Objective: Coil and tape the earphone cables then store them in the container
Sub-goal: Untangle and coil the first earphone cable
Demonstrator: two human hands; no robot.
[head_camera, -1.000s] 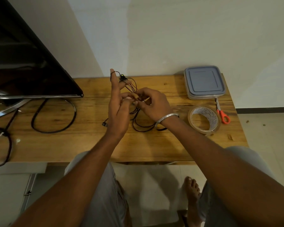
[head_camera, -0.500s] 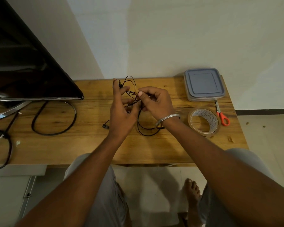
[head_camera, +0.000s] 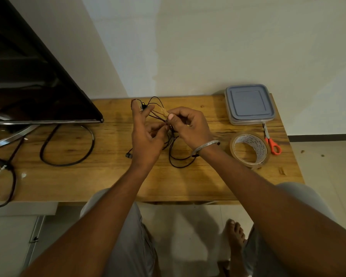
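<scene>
Cable (head_camera: 178, 166) trails onto the bench (head_camera: 218, 184) below the fingers. The left hand (head_camera: 146, 140) holds loops over raised fingers; the right hand (head_camera: 190, 126) has now pinched a tape strip (head_camera: 164, 112) to the strands, so taping seems begun, the shut container (head_camera: 248, 104) beyond.

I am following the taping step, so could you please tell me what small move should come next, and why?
Probably wrap the tape strip round the gathered earphone cable: the right hand pinches the strip at the strands that the left hand holds, while loops hang loose.
</scene>
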